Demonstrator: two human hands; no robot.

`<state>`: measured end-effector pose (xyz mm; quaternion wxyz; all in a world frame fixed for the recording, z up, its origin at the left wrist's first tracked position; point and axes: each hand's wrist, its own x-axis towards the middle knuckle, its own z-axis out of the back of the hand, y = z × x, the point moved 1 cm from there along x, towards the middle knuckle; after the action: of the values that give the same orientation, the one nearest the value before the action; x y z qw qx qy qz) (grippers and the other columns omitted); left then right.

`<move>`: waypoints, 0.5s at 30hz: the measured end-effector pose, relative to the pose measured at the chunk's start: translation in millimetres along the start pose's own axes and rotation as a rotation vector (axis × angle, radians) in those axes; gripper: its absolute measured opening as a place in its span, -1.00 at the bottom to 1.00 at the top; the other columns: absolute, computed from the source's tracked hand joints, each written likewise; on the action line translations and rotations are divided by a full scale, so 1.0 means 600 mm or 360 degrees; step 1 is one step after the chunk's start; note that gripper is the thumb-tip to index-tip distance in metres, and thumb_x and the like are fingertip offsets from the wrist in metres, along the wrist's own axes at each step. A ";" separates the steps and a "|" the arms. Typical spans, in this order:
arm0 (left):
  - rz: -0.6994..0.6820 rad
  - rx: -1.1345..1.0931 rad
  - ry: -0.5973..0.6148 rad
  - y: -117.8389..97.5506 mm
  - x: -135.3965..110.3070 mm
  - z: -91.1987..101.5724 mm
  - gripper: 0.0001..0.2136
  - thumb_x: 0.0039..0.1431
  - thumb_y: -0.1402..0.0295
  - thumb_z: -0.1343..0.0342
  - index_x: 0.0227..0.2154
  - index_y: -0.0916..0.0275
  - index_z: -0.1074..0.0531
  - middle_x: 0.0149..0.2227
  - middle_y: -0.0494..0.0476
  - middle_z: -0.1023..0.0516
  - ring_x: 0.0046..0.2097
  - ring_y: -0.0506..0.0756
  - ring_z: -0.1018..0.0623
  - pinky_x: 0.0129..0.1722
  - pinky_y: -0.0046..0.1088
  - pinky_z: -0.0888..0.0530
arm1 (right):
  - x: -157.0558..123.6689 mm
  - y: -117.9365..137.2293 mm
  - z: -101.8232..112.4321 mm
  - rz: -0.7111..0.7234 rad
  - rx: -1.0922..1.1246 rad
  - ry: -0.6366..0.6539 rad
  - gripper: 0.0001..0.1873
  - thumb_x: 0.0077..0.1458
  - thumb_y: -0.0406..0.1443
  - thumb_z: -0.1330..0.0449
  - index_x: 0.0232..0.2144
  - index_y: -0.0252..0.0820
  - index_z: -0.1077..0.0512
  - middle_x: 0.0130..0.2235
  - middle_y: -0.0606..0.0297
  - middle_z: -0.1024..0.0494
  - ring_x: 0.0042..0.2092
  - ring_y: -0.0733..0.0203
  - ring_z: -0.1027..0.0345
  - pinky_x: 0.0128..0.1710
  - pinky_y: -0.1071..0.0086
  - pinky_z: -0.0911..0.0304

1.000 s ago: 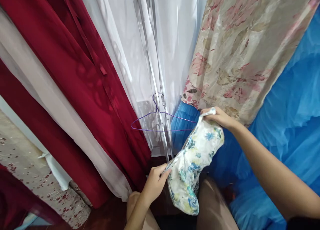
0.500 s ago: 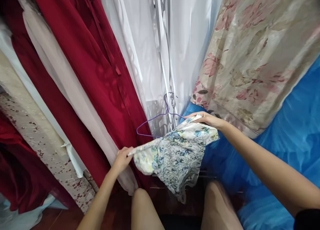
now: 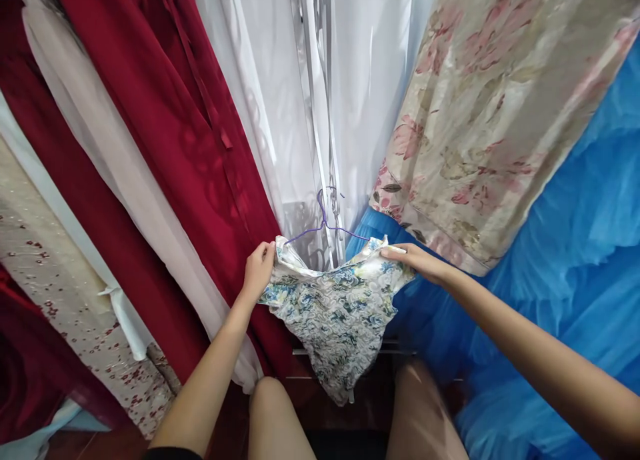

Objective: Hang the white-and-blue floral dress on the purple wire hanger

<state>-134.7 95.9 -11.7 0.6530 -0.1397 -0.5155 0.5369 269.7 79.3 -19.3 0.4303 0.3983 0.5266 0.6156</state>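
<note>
A floral blouse (image 3: 340, 313) in white, blue, green and yellow hangs in front of my legs, its lower part crinkled and narrowing downward. Both its shoulders sit over the arms of a purple wire hanger (image 3: 324, 224), whose hook points up against white fabric. My left hand (image 3: 260, 267) pinches the blouse by its left shoulder edge. At the opposite shoulder, my right hand (image 3: 407, 257) grips the sleeve edge between thumb and fingers. The neckline sags between the two hands.
Long red dresses (image 3: 200, 147) hang at the left beside a pale pink one (image 3: 125, 153). White fabric with ribbons (image 3: 360, 100) hangs straight ahead. To the right are a beige floral dress (image 3: 470, 140) and blue tulle (image 3: 550, 260). Dark red floor (image 3: 120, 443) shows below.
My left hand has moved up and inward, bringing the blouse's left shoulder over the hanger's left arm, which was bare before. The blouse now hangs more level.
</note>
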 end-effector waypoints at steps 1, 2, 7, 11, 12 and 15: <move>-0.0031 0.0038 -0.0012 -0.010 -0.011 -0.002 -0.62 0.28 0.03 0.04 -0.50 0.22 -0.34 -0.50 0.00 -0.37 -0.39 0.05 -0.35 -0.35 -0.48 -0.23 | -0.004 -0.007 0.005 0.0028 0.0010 -0.0106 -0.56 -0.05 0.02 -0.40 -0.27 -0.22 -0.62 -0.29 0.21 -0.68 -0.22 0.04 -0.53 -0.17 0.26 -0.39; -0.0074 0.0087 -0.0004 -0.021 -0.020 -0.002 -0.60 0.31 0.04 0.06 -0.53 0.22 -0.32 -0.53 -0.02 -0.32 -0.41 0.04 -0.31 -0.37 -0.48 -0.20 | -0.007 -0.007 0.011 0.0077 0.0042 -0.0208 -0.56 -0.06 0.05 -0.39 -0.35 -0.21 -0.60 -0.36 0.22 -0.66 -0.28 0.06 -0.51 -0.23 0.28 -0.39; -0.0274 0.0398 0.0022 -0.066 -0.017 -0.002 -0.65 0.26 0.04 -0.03 -0.46 0.23 -0.38 -0.52 -0.04 -0.33 -0.43 0.02 -0.29 -0.37 -0.49 -0.17 | -0.010 0.079 -0.004 0.0316 0.0347 -0.0488 -0.57 -0.06 0.08 -0.38 -0.41 -0.16 -0.54 -0.45 0.23 -0.61 -0.38 0.08 -0.48 -0.37 0.31 -0.37; 0.0014 0.0085 -0.0239 -0.045 0.001 -0.008 -0.58 0.12 -0.04 -0.14 -0.57 0.22 -0.30 -0.57 -0.03 -0.29 -0.44 0.01 -0.25 -0.43 -0.49 -0.14 | -0.054 0.158 -0.073 0.0376 0.0340 0.0158 -0.33 0.08 0.26 -0.13 -0.22 -0.19 -0.58 -0.39 0.18 -0.63 -0.25 0.00 -0.54 -0.28 0.24 -0.41; 0.0082 -0.0015 -0.0283 -0.036 -0.001 -0.011 -0.54 0.13 -0.08 -0.10 -0.61 0.20 -0.24 -0.59 -0.04 -0.24 -0.46 0.01 -0.22 -0.46 -0.49 -0.13 | -0.070 0.164 -0.090 0.0356 0.0207 0.0478 -0.34 0.10 0.25 -0.13 -0.19 -0.19 -0.59 -0.37 0.18 -0.64 -0.23 0.00 -0.54 -0.25 0.23 -0.41; 0.0175 -0.0184 -0.0326 -0.022 -0.023 -0.032 -0.44 0.24 -0.22 0.26 -0.61 0.16 -0.13 -0.63 -0.05 -0.15 -0.53 0.01 -0.20 -0.51 -0.47 -0.17 | -0.096 0.137 -0.118 0.0296 -0.0302 0.1100 -0.49 0.13 0.07 -0.25 -0.09 -0.19 -0.60 -0.28 0.19 -0.66 -0.19 0.01 -0.53 -0.16 0.23 -0.41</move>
<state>-110.0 86.3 -17.2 0.5572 -0.1496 -0.6013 0.5528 212.0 -3.4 51.1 0.2043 0.1713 0.5430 0.7963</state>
